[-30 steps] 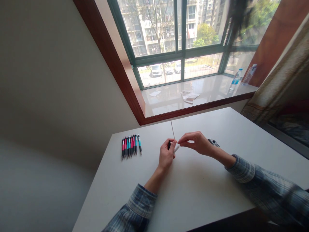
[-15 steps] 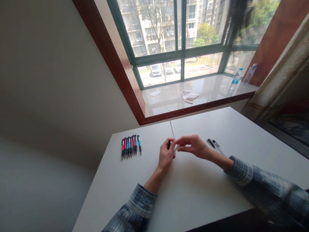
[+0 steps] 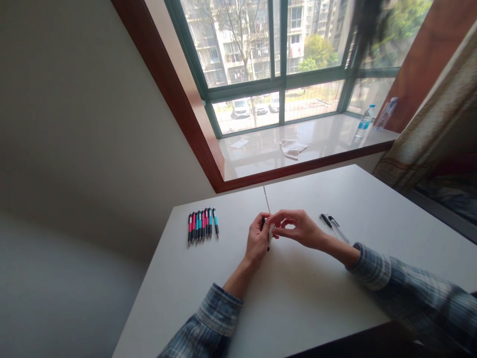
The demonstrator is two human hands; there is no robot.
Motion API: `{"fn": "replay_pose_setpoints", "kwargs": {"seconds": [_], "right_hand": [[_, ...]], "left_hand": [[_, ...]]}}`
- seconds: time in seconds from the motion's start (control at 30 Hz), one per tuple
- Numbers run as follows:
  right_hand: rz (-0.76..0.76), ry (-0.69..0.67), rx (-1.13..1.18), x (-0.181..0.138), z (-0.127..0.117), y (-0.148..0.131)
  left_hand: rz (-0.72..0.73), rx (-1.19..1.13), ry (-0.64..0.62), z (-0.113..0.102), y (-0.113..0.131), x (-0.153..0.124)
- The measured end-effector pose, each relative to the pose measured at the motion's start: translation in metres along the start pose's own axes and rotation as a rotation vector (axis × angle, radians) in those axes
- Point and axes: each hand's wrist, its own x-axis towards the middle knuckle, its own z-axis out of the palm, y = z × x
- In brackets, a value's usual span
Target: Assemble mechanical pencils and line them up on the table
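Both hands meet over the middle of the white table [image 3: 298, 298]. My left hand [image 3: 256, 243] is closed round a small pen [image 3: 269, 233] with a white barrel and dark ends, held nearly upright. My right hand [image 3: 298, 227] pinches the same pen from the right with thumb and forefinger. A row of several red and teal pens [image 3: 202, 224] lies side by side to the left of my hands. Two more pens with black tops [image 3: 333, 226] lie just right of my right hand.
A seam [image 3: 266, 198] runs down the far part of the table. Behind it a glossy window sill [image 3: 316, 144] holds a folded cloth [image 3: 293, 148], a paper scrap [image 3: 239, 143] and a water bottle [image 3: 364, 121]. A curtain [image 3: 428, 124] hangs at the right.
My right hand has slid left and a little down, closer to my left hand, uncovering the two pens on the table. The pen has tilted from slanted to nearly upright.
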Motion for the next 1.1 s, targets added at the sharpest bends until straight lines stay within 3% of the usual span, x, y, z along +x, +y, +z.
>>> {"fn": "replay_pose_setpoints", "kwargs": {"seconds": [0.23,0.47,0.7,0.9,1.1], "right_hand": [[-0.081,0.066,-0.141,0.0,0.002,-0.002],[-0.148,0.06,-0.205,-0.003,0.004,-0.005],[-0.095,0.058,-0.076,-0.001,0.004,-0.005],[0.033,0.295,-0.046,0.004,-0.006,0.005],[0.068,0.22,0.005,0.006,-0.009,0.005]], "left_hand": [[-0.027,-0.012,0.06,0.0,-0.001,0.0],[-0.024,0.009,0.016,0.004,0.005,-0.001],[-0.047,-0.029,0.012,0.004,0.003,0.0],[-0.076,-0.019,-0.005,0.006,0.001,-0.002],[-0.061,0.023,-0.103,0.008,0.002,-0.006]]}}
